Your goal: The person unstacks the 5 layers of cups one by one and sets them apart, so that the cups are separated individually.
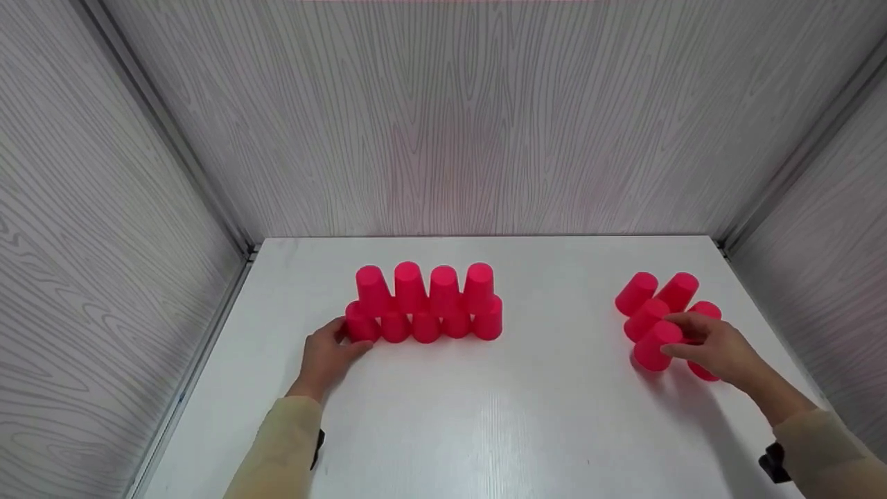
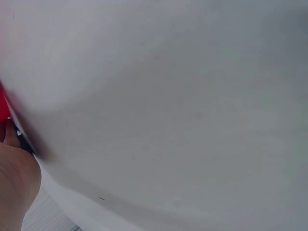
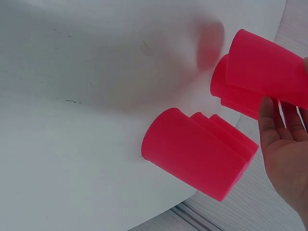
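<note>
Right hand (image 1: 717,348) pinches raised upside-down red tapered plastic cup (image 1: 655,348) | left hand (image 1: 327,357) grips end of two-tier red plastic-cup row (image 1: 425,328) | step: likely fetching | next: probably needs steady leftward carry

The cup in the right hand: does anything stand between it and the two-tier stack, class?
Nothing visible does: only bare white tabletop lies between the cup in the right hand and the stack.
</note>
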`<action>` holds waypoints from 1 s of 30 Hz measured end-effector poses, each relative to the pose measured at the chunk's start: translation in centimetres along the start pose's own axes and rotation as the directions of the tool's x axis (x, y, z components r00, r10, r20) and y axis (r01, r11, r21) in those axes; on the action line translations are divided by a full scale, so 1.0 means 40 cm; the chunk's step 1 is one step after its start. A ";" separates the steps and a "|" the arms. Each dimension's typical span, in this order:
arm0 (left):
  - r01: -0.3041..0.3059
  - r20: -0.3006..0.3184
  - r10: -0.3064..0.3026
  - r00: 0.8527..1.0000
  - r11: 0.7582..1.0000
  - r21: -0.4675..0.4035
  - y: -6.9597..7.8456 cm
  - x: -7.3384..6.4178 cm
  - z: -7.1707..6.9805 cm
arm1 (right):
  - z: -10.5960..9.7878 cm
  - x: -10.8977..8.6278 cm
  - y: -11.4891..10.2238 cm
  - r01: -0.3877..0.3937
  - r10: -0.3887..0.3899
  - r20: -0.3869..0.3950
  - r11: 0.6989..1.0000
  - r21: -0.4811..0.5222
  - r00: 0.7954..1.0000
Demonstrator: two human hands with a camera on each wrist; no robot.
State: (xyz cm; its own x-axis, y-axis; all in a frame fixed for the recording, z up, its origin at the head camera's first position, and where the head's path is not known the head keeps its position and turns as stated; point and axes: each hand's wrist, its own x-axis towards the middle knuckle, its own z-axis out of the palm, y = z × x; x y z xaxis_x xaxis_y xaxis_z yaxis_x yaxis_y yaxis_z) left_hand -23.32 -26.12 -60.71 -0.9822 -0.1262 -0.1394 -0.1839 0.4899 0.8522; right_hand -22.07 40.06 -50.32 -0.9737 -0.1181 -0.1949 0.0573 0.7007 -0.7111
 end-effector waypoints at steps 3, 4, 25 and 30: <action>0.003 0.007 -0.003 1.000 1.000 0.001 -0.001 -0.001 -0.001 | 0.001 -0.002 0.010 0.002 -0.002 0.003 1.000 0.001 1.000; 0.003 0.007 -0.003 1.000 1.000 0.004 -0.001 -0.001 -0.001 | 0.002 -0.003 0.013 0.002 -0.002 0.004 1.000 0.003 1.000; -0.025 0.003 0.025 1.000 1.000 0.009 0.003 0.001 0.000 | 0.007 -0.005 0.028 0.022 -0.022 0.020 1.000 0.011 1.000; -0.021 0.002 0.021 1.000 1.000 0.009 0.005 -0.003 -0.001 | 0.008 -0.005 0.030 0.026 -0.026 0.018 1.000 0.017 0.999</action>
State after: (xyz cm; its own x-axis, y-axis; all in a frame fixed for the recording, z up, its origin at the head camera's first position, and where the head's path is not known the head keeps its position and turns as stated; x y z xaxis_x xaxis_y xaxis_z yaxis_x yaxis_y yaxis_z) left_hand -23.24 -26.02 -60.51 -0.9859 -0.1138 -0.1225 -0.1634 0.5004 0.8502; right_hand -21.72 40.70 -51.34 -0.9707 -0.1492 -0.1885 0.0359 0.6853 -0.7274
